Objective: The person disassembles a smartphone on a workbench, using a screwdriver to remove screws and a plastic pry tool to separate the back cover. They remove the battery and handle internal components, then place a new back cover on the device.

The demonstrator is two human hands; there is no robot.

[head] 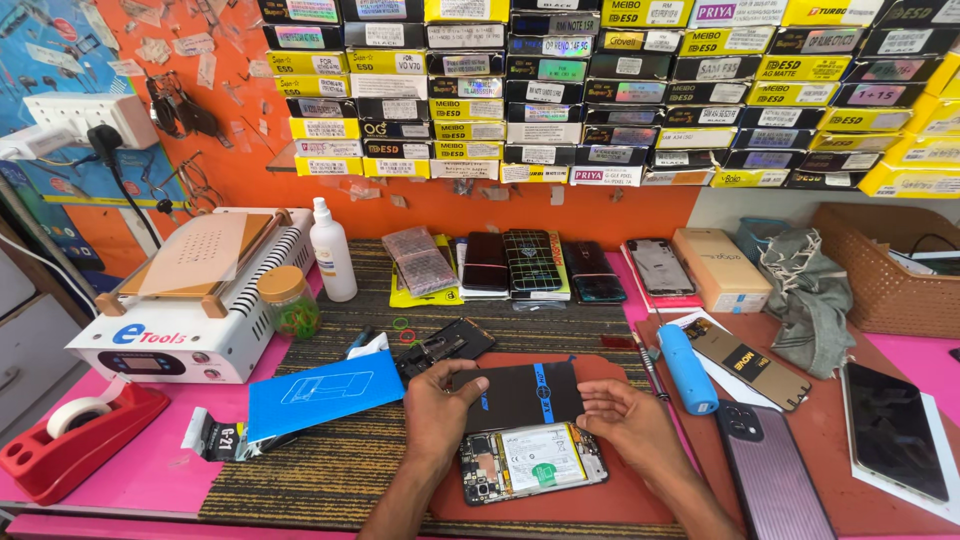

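My left hand (437, 412) and my right hand (628, 425) hold a flat black panel with a blue stripe (520, 393) by its two short ends. The panel hovers just above an opened phone (533, 463) whose battery and circuit board face up. The phone lies on a brown mat (640, 500) near the front edge of the bench. A blue film sheet (325, 393) rests left of my left hand.
A white heating machine (190, 310) and a red tape dispenser (75, 440) stand at the left. A white bottle (332, 250), a small jar (287, 300), several phones (530, 262), a blue cylinder (688, 370), a phone case (775, 475) and a wicker basket (885, 275) surround the mat.
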